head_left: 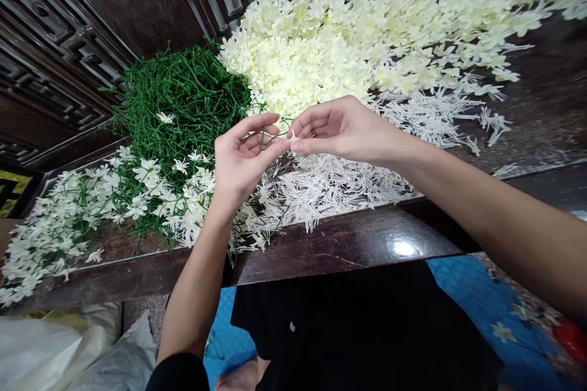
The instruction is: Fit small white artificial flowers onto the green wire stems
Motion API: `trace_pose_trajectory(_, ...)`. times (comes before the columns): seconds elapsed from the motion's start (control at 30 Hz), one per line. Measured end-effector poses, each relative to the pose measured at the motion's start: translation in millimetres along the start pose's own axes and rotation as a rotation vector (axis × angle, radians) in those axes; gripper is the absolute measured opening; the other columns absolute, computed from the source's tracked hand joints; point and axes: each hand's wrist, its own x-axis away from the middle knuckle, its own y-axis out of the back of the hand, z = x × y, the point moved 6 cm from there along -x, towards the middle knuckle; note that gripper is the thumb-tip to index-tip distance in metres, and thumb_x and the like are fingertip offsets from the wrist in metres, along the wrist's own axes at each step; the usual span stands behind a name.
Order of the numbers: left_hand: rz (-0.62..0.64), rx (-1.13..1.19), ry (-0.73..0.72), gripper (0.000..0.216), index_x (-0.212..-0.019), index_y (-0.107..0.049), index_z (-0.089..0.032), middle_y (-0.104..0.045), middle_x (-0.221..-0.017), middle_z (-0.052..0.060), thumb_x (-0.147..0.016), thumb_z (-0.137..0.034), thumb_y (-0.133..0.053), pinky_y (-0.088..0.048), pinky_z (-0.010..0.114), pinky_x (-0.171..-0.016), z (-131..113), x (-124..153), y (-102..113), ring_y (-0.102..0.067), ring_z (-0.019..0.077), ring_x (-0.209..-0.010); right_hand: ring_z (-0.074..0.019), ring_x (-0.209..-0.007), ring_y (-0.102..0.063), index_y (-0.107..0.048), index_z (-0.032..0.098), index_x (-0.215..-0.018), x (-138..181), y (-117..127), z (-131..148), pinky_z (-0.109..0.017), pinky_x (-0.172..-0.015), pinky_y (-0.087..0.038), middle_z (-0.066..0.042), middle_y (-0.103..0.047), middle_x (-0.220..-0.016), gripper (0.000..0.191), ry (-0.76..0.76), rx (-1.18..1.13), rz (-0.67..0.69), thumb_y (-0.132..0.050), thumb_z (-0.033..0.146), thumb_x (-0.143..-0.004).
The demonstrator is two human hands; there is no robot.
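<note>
"As you look left to right, what lies on your counter [330,244]?"
"White-flowered sprigs [55,226], then a heap of green stems [183,95]."
"And your hands?"
"Your left hand [237,156] has a thin green stem [263,137] at its fingers; I can't tell if that grip is closed. Your right hand [342,131] pinches a small white piece [293,137], with white strands [342,180] and pale blossoms [316,55] spreading rightward."

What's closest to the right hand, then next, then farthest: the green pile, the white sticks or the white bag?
In the head view, from the right hand:
1. White sticks: just below it.
2. Green pile: to its left.
3. White bag: bottom left corner.
</note>
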Motion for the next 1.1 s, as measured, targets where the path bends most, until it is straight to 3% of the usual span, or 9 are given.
trace_pose_trajectory(0.4,-0.063,-0.019,0.04,0.036,-0.099,-0.075,-0.017,-0.075,-0.088,0.003,-0.067,-0.025,-0.088,-0.063,0.026,-0.073,-3,0,1,-0.071,0.0141,-0.079,-0.0177,-0.064,-0.069,-0.07,0.022,-0.076,2,1,6,-0.038,-0.071,-0.063,-0.002,-0.073,-0.07,0.03,-0.009,-0.005,-0.021,-0.088,0.045,-0.069)
trace_pose_trajectory(0.57,-0.046,-0.093,0.102,0.016,-0.09,-0.074,-0.015,-0.077,-0.082,0.005,-0.086,-0.03,-0.071,-0.06,0.024,-0.068,-4,-1,0,-0.072,0.0124,-0.072,-0.0184,-0.07,-0.068,-0.069,0.022,-0.076,1,12,2,-0.04,-0.077,-0.062,-0.004,-0.072,-0.077,0.032,-0.083,0.047,-0.074,-0.086,0.049,-0.072)
trace_pose_trajectory(0.67,0.021,-0.128,0.195,0.008,-0.088,-0.068,-0.016,-0.076,-0.074,0.004,-0.085,-0.024,-0.07,-0.057,0.024,-0.063,2,0,-3,-0.073,0.0136,-0.069,-0.0188,-0.071,-0.068,-0.068,0.022,-0.077,0,18,-1,-0.043,-0.079,-0.061,-0.004,-0.071,-0.077,0.031,-0.049,0.05,-0.117,-0.086,0.047,-0.072)
trace_pose_trajectory(0.8,0.055,-0.086,0.306,0.026,-0.096,-0.052,-0.021,-0.075,-0.07,0.0,-0.079,-0.019,-0.072,-0.053,0.022,-0.055,11,4,-5,-0.072,0.0136,-0.063,-0.0193,-0.071,-0.068,-0.067,0.021,-0.078,-1,20,-2,-0.044,-0.078,-0.06,-0.005,-0.071,-0.077,0.031,-0.029,0.052,-0.145,-0.085,0.045,-0.073)
trace_pose_trajectory(0.9,0.072,-0.093,0.32,0.031,-0.101,-0.051,-0.021,-0.073,-0.066,-0.002,-0.079,-0.019,-0.073,-0.05,0.021,-0.049,12,4,-7,-0.066,0.0113,-0.054,-0.0213,-0.074,-0.07,-0.065,0.021,-0.08,-1,22,-1,-0.045,-0.076,-0.061,-0.006,-0.073,-0.081,0.031,-0.042,0.049,-0.189,-0.085,0.044,-0.074)
trace_pose_trajectory(1.0,0.071,-0.094,0.297,0.025,-0.097,-0.06,-0.017,-0.073,-0.071,0.0,-0.077,-0.019,-0.074,-0.058,0.022,-0.061,9,3,-8,-0.07,0.0123,-0.064,-0.0237,-0.077,-0.071,-0.064,0.021,-0.082,0,22,1,-0.045,-0.075,-0.061,-0.007,-0.074,-0.081,0.03,-0.04,0.048,-0.202,-0.083,0.043,-0.076)
trace_pose_trajectory(1.1,0.041,-0.024,0.279,0.014,-0.089,-0.066,-0.015,-0.077,-0.09,0.006,-0.077,-0.014,-0.072,-0.064,0.026,-0.078,7,1,-7,-0.075,0.0147,-0.08,-0.0243,-0.078,-0.072,-0.063,0.021,-0.086,0,22,3,-0.046,-0.076,-0.061,-0.007,-0.074,-0.076,0.029,-0.022,0.057,-0.194,-0.081,0.043,-0.078)
